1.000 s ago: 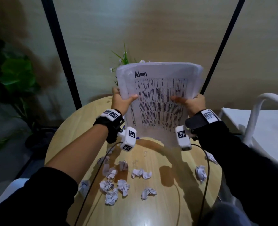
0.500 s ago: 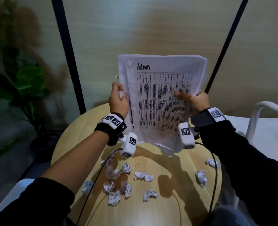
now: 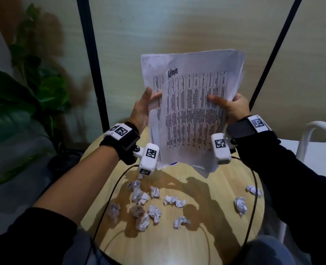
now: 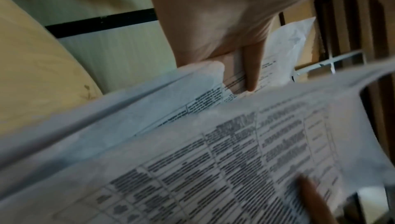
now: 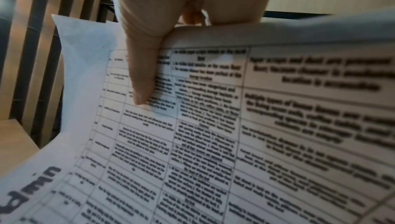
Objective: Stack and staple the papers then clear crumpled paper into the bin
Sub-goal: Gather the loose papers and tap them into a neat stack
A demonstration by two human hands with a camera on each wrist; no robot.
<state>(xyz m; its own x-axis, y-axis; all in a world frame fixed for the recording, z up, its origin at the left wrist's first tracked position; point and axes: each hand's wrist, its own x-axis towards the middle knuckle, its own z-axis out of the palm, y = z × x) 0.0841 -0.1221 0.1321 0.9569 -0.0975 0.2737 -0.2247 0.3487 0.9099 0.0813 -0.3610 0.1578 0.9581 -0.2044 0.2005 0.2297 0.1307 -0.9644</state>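
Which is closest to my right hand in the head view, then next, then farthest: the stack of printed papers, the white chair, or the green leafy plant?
1. Stack of printed papers: gripped by the right hand.
2. White chair: just beyond, on the right.
3. Green leafy plant: far left, across the round wooden table.

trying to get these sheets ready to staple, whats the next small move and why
Probably lower the papers and tap their bottom edge on the table: both the left hand and right hand hold them aloft, and the sheets sit fanned and uneven.
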